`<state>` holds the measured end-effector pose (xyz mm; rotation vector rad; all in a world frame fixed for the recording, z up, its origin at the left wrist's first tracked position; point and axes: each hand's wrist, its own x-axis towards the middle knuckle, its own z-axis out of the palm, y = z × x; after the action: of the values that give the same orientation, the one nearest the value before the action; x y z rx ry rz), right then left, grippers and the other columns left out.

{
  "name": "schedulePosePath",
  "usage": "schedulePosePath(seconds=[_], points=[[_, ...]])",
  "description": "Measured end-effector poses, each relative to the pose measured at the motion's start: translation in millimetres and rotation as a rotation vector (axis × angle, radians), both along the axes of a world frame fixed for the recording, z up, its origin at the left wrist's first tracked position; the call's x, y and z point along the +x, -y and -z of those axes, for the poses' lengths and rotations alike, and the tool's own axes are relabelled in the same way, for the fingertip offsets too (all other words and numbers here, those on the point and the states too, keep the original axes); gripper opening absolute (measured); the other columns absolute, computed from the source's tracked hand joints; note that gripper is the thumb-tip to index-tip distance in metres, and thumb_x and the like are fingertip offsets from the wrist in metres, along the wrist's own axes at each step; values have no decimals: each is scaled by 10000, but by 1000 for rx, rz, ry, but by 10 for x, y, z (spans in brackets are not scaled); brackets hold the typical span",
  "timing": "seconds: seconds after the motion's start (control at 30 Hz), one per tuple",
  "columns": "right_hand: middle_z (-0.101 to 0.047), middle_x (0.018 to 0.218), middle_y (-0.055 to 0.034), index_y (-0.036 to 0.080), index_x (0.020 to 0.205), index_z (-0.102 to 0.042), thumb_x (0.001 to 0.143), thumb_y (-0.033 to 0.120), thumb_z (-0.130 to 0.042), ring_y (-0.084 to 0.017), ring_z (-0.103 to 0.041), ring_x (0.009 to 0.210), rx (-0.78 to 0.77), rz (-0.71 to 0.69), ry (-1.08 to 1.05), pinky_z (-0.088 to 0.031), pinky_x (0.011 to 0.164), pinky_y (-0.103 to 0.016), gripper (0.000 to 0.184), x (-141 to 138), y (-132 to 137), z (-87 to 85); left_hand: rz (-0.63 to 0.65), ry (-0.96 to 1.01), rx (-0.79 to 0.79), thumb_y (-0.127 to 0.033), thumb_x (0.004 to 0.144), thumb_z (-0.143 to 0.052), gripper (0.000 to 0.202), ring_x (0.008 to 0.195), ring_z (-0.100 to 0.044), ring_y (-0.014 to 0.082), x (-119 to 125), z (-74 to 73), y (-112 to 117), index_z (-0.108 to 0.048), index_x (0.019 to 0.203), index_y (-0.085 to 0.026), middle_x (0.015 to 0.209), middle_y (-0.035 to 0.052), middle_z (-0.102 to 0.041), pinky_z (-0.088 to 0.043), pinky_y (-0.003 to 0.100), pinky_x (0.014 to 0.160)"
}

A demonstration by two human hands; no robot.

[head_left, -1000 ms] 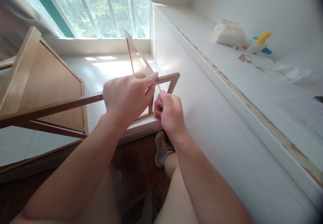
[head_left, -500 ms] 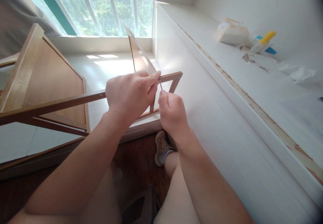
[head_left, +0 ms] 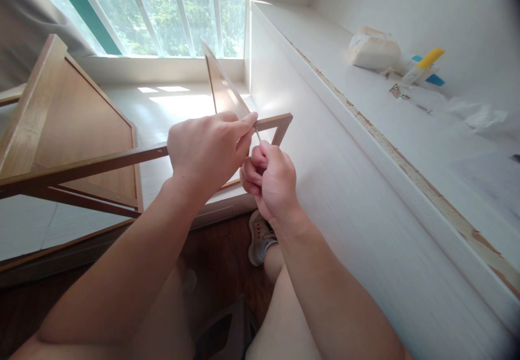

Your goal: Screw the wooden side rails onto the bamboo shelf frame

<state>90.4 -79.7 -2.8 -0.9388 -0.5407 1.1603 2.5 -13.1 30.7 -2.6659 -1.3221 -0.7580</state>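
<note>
My left hand (head_left: 207, 146) is closed around a narrow wooden bar of the wooden frame (head_left: 109, 162), its thumb and forefinger pinched near the right-hand joint. Just below those fingertips is my right hand (head_left: 272, 178), curled around a screwdriver (head_left: 258, 134). Only the thin metal shaft shows; its handle is hidden in the fist. The tip of the shaft meets the bar by my left fingertips, and I cannot make out a screw there. Beyond the hands, the bar continues to a wooden corner piece (head_left: 280, 124).
A wooden panel (head_left: 81, 116) stands at left and another panel (head_left: 225, 81) leans behind my hands. On the white ledge (head_left: 406, 132) at right lie a wrapped white pack (head_left: 374, 51), a yellow-capped tube (head_left: 430, 58), small metal parts (head_left: 398, 93) and crumpled plastic (head_left: 479, 113). A barred window (head_left: 162, 13) is ahead.
My right hand has turned about the screwdriver's shaft, so its curled fingers now show on the left. My left hand keeps its grip on the bar.
</note>
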Motion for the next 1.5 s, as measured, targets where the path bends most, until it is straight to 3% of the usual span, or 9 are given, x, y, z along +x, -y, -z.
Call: schedulePosePath(seconds=[0.3, 0.47, 0.87, 1.17, 1.5], points=[[-213, 438, 87, 241, 637, -187, 967, 369, -392, -87, -204, 370, 13, -194, -308, -222, 375, -208, 409, 109, 30, -48, -6, -18, -24, -503, 1020, -306, 498, 799, -674, 242, 3, -27, 2, -767, 1110, -338, 940, 51, -755, -397, 374, 654], [-205, 445, 84, 239, 639, -171, 973, 330, -377, -92, -199, 377, 34, -229, -361, -235, 375, -203, 403, 139, 44, -52, -12, 17, -27, -514, 1014, -314, 478, 796, -667, 246, 2, -21, -8, -758, 1129, -377, 927, 44, -752, -378, 379, 626], [-249, 423, 91, 245, 631, -229, 943, 420, -438, -83, -220, 368, -26, -124, -154, -207, 374, -212, 414, 109, 44, -90, -10, 28, 9, -464, 999, -384, 410, 808, -678, 224, -5, 19, -26, -743, 1178, -379, 922, 52, -765, -414, 337, 638], [-243, 425, 88, 241, 620, -242, 933, 361, -420, -80, -215, 372, 11, -72, -103, -190, 373, -212, 379, 76, 55, -97, -11, 21, 6, -454, 999, -392, 397, 785, -681, 228, -8, 8, -17, -734, 1194, -395, 913, 46, -768, -405, 345, 635], [-296, 441, 66, 234, 585, -326, 968, 354, -426, -86, -275, 412, -46, 49, 349, -244, 409, -231, 414, 76, 30, 11, 6, 31, -15, -454, 996, -395, 402, 797, -683, 228, -13, 7, -16, -737, 1193, -381, 941, 51, -769, -415, 348, 650]])
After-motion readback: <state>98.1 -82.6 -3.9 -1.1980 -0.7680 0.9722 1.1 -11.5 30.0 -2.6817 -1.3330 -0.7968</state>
